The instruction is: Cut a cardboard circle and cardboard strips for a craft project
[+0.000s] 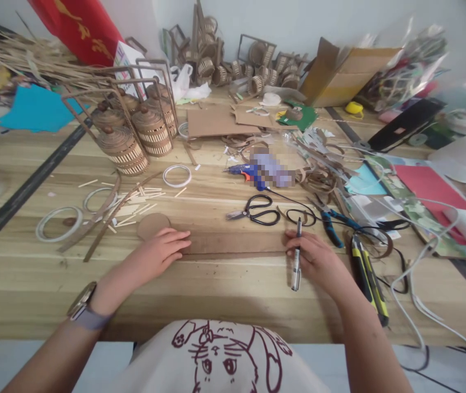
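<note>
A long brown cardboard strip [237, 243] lies flat across the table in front of me. My left hand [165, 251] rests with fingers stretched out on the strip's left end, close to a round cardboard disc [154, 222]. At the strip's right end, my right hand [317, 256] has a black and silver pen [297, 259] between its fingers, the pen slanting upright. Its fingertips touch the strip's edge. Just beyond the strip lie black-handled scissors [260, 211], apart from both hands.
Pliers [333, 224] and a yellow-black utility knife [368, 278] lie right of my right hand, among loose cords. A blue glue gun [253, 173] is farther back. Thin wooden sticks [138, 204], tape rolls [59, 224] and small woven baskets [122, 147] occupy the left.
</note>
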A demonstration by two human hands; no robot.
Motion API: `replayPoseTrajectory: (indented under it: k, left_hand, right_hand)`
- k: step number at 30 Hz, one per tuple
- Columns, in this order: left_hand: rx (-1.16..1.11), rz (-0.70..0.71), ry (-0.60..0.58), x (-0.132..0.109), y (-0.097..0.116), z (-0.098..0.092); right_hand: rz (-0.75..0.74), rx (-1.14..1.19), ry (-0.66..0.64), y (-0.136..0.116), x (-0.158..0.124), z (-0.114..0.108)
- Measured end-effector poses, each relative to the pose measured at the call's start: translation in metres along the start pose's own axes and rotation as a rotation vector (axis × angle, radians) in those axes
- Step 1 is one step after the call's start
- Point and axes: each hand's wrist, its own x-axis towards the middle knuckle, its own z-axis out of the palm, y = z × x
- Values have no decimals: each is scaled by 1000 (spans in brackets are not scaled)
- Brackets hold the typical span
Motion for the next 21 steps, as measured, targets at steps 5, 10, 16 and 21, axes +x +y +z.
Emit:
replayPoseTrajectory:
  k: [5,10,16,21]
  left_hand:
    - [-27,4,4,-1,-1,1]
    - [-22,26,59,-3,3,2]
    - [-14,44,81,-3,9,0]
    - [6,29,80,-3,11,-1]
  right_hand:
    - [-11,-7,3,-1,-1,0]
    - [-13,-25,-18,-2,2,-1]
    - [-20,-29,-57,-2,5,-3]
    - [-35,-49,-85,-1,8,-4]
